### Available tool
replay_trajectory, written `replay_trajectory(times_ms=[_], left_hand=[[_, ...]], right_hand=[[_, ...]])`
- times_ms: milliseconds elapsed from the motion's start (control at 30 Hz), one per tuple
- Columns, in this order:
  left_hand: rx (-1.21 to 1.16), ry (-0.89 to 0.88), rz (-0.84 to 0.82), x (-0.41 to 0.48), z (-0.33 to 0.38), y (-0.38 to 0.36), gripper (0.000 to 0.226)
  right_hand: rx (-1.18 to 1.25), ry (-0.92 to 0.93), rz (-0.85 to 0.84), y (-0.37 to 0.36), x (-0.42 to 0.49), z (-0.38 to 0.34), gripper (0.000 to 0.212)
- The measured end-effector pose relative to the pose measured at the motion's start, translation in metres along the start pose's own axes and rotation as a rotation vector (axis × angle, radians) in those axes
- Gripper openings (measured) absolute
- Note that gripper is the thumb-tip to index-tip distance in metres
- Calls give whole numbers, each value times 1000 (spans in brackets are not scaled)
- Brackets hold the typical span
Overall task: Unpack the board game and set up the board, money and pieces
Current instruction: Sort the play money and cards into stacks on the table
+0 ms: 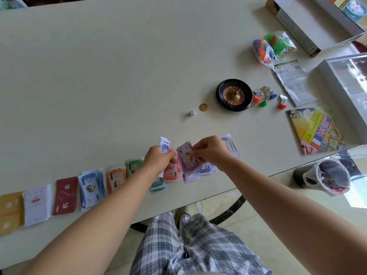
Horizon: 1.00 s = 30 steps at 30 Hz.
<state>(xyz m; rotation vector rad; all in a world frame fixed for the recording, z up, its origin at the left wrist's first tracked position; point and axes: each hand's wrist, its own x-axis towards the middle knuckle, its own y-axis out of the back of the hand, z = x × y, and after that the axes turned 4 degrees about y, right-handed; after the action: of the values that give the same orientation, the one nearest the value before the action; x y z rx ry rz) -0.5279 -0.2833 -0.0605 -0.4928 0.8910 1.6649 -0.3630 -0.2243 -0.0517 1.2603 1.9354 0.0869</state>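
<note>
Purple banknotes [185,155] were pinched between the thumb and fingers of your right hand [210,150]. You held them fanned just above the mixed pile [191,174] of loose notes at the near edge of the surface [99,76], apparently to peel one colour away from the rest. Your left hand [160,159] gripped a small sheaf of pale blue notes [164,144] upright and off the pile, likely so it could not mix back in.

The sorted row ran toward eight o'clock from your hands: a green stack [135,166], an orange stack [116,176] and a blue stack [91,187]. Beyond them came a red card deck [65,195], a white deck [37,203] and a yellow deck [10,211], laid side by side so each kind read at a glance.

The folded board [315,130] lay at two o'clock, not yet opened. The roulette wheel [234,95], coin [203,107], die [191,113] and pawns [264,96] sat at one o'clock, well apart from the money. By my judgement, the sorting was only partly done.
</note>
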Motion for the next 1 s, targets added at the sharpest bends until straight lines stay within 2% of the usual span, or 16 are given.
replay_trajectory(times_ms=[100,233,367,433,500,567,600,667,767,833,933,1000], left_hand=[[52,19,19,1,-9,-6,26],[-5,35,18,-1,-11,-8,26],[-133,22,15,-9,-2,-3,24],[-223,37,-16,-12,3,1,30],[-260,52,-57,-14,8,3,24],[-262,30,-99,-15,8,4,32],[-263,17,-103,-15,7,4,34],[-298,-18,-117,-11,8,4,25],[-344,-47,-213,-12,15,2,17],[-336,-65,-252,-13,19,-2,16],[-341,-56,-274,-14,24,-6,10],[-328,-33,-283,-13,25,-7,16]], right_hand=[[-108,32,67,-15,-2,8,12],[-343,150,158,-27,-2,10,4],[-497,179,161,-34,4,13,5],[-526,191,158,-36,5,14,8],[-593,196,148,-35,5,13,10],[-615,196,146,-29,5,9,8],[-547,211,147,-24,6,5,9],[-250,260,106,-15,6,-6,17],[157,237,-42,-4,5,-22,29],[186,224,-95,-1,5,-25,26],[273,225,-87,3,7,-22,19],[377,185,-104,8,7,-19,18]])
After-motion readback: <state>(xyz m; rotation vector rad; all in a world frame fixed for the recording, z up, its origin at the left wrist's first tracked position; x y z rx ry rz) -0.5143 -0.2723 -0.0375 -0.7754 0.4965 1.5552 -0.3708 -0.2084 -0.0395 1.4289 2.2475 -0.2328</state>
